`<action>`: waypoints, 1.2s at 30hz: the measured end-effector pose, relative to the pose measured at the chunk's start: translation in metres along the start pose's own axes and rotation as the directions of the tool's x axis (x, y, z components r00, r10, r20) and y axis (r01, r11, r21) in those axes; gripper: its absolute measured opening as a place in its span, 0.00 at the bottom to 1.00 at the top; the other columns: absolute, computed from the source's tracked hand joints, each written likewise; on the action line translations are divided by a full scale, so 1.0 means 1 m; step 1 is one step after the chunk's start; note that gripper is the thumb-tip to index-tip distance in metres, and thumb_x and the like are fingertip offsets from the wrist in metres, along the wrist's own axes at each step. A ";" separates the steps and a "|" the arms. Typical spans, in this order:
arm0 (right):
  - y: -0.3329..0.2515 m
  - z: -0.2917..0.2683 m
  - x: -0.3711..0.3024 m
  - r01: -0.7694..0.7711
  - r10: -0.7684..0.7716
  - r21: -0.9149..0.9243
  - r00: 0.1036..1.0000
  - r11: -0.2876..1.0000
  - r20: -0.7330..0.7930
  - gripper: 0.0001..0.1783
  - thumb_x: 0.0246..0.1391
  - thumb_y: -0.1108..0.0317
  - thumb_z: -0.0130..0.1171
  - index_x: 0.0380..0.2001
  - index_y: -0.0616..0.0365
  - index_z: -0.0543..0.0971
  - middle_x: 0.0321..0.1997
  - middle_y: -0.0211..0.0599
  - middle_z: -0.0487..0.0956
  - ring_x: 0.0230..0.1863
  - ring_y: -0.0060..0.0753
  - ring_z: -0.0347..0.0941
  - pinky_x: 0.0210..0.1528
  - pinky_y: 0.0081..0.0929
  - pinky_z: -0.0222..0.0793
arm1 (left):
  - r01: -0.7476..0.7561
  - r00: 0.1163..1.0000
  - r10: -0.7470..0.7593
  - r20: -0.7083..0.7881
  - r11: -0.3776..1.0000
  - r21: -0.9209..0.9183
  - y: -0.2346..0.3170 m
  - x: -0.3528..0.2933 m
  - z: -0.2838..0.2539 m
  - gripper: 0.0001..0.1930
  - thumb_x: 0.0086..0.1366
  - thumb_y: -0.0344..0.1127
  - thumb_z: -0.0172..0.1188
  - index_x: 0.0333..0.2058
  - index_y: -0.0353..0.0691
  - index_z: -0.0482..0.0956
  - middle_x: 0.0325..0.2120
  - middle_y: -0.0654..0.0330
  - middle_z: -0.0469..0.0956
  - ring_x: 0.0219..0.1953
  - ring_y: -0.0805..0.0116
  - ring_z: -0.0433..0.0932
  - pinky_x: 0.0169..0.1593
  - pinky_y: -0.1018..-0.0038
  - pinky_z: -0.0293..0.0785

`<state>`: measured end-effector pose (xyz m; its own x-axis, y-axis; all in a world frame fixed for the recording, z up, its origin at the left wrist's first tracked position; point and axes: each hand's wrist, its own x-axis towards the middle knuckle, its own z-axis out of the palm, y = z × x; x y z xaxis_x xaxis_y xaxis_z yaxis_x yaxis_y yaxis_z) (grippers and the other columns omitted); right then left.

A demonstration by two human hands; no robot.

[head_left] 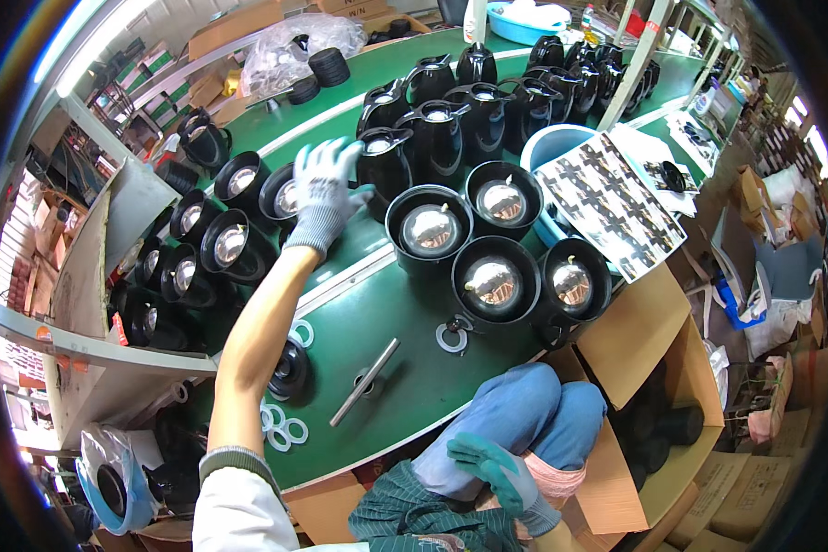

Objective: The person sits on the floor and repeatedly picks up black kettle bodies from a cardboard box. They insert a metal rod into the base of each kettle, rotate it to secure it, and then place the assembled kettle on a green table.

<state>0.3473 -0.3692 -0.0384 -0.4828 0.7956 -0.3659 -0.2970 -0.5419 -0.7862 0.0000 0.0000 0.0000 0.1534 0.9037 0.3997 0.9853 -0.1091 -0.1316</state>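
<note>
My left hand [327, 191], in a pale knit glove, reaches over the green table with its fingers apart. Just right of it stands a glossy black jug [385, 164]; I cannot tell whether thumb and jug touch. An open black vessel [283, 195], with a shiny domed metal piece inside, is partly hidden behind the hand. More such vessels [430, 230] stand to the right, closer to me. Above my lap, my right hand [499, 471], gloved with a green palm, holds nothing; its fingers are stretched out.
Rows of black jugs [483, 115] line the table's far side. White rings [283, 431] and a metal rod [364, 382] lie near its front edge. At right, patterned sheets [607, 204] rest on a blue basin [554, 143], above an open cardboard box [630, 354].
</note>
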 end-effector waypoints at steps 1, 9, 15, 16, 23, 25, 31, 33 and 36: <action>-0.008 0.006 -0.005 -0.021 0.021 -0.006 1.000 1.000 -0.008 0.41 0.71 0.50 0.55 0.70 0.75 0.61 0.70 0.54 0.70 0.70 0.49 0.67 0.74 0.43 0.61 | 0.110 0.994 -0.109 -0.027 0.993 0.034 -0.005 -0.022 -0.005 0.42 0.48 0.53 0.78 0.62 0.53 0.71 0.62 0.57 0.70 0.66 0.57 0.67 0.71 0.53 0.56; 0.003 0.031 0.014 0.103 -0.093 -0.136 0.993 0.985 0.079 0.34 0.73 0.53 0.53 0.68 0.72 0.67 0.67 0.50 0.74 0.69 0.42 0.69 0.73 0.39 0.62 | 0.118 0.992 -0.118 -0.055 0.993 -0.004 -0.061 -0.102 -0.031 0.25 0.49 0.38 0.76 0.47 0.48 0.81 0.43 0.57 0.79 0.48 0.52 0.78 0.51 0.57 0.74; -0.062 0.024 0.019 0.505 -0.504 -0.613 0.842 0.608 0.193 0.37 0.56 0.67 0.69 0.67 0.65 0.69 0.67 0.54 0.73 0.69 0.47 0.69 0.71 0.37 0.62 | -0.328 0.943 0.328 -0.051 0.899 -0.291 -0.039 -0.158 -0.198 0.21 0.43 0.32 0.76 0.40 0.45 0.83 0.39 0.57 0.79 0.48 0.51 0.78 0.54 0.58 0.75; -0.084 0.034 0.023 0.593 -0.607 -0.678 0.749 0.435 0.265 0.41 0.53 0.65 0.72 0.68 0.63 0.68 0.69 0.54 0.70 0.70 0.53 0.67 0.72 0.42 0.62 | -0.374 0.923 0.381 -0.054 0.857 -0.353 -0.031 -0.165 -0.223 0.21 0.41 0.31 0.76 0.38 0.44 0.83 0.37 0.58 0.79 0.45 0.51 0.78 0.53 0.58 0.76; -0.159 0.048 0.025 0.840 -0.482 -0.535 0.431 -0.096 0.763 0.43 0.34 0.59 0.81 0.56 0.54 0.73 0.71 0.50 0.67 0.72 0.58 0.63 0.71 0.53 0.62 | -0.545 0.670 0.741 -0.049 0.445 -0.711 0.013 -0.177 -0.291 0.21 0.45 0.46 0.77 0.37 0.42 0.86 0.41 0.56 0.81 0.48 0.51 0.80 0.57 0.53 0.74; -0.135 0.023 -0.008 0.793 -0.504 -0.610 0.530 0.007 0.683 0.45 0.34 0.60 0.81 0.57 0.58 0.72 0.68 0.51 0.70 0.69 0.59 0.67 0.69 0.48 0.65 | -0.599 0.628 0.771 -0.108 0.391 -0.699 0.046 -0.181 -0.294 0.23 0.47 0.47 0.76 0.41 0.42 0.87 0.46 0.51 0.81 0.52 0.45 0.79 0.61 0.49 0.72; -0.056 -0.014 -0.107 0.599 -0.811 -0.679 0.585 0.424 0.011 0.51 0.41 0.60 0.83 0.66 0.63 0.68 0.63 0.47 0.76 0.62 0.40 0.74 0.65 0.35 0.70 | -0.613 0.690 0.710 -0.141 0.469 -0.636 0.094 -0.258 -0.208 0.45 0.43 0.34 0.73 0.64 0.34 0.70 0.60 0.43 0.74 0.63 0.35 0.72 0.66 0.46 0.67; -0.042 -0.015 -0.131 0.526 -0.812 -0.660 0.534 0.537 -0.236 0.53 0.39 0.60 0.85 0.67 0.62 0.68 0.62 0.44 0.77 0.62 0.35 0.75 0.65 0.32 0.70 | -0.496 0.758 0.647 -0.085 0.486 -0.720 0.123 -0.285 -0.183 0.41 0.56 0.31 0.66 0.70 0.38 0.63 0.62 0.43 0.73 0.64 0.41 0.72 0.64 0.49 0.70; -0.040 0.006 -0.164 0.531 -0.735 -0.510 0.523 0.677 -0.431 0.49 0.41 0.61 0.84 0.65 0.62 0.70 0.64 0.44 0.76 0.62 0.36 0.75 0.66 0.33 0.70 | 0.264 0.939 0.253 0.233 -0.097 -0.960 0.149 -0.315 -0.125 0.29 0.73 0.32 0.49 0.71 0.31 0.60 0.65 0.44 0.70 0.62 0.48 0.75 0.64 0.52 0.76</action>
<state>0.4335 -0.4792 0.0558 0.3212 0.9313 0.1716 -0.0371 0.1935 -0.9804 0.1081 -0.3532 -0.0323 0.3762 0.9172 0.1310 0.0175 -0.1484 0.9888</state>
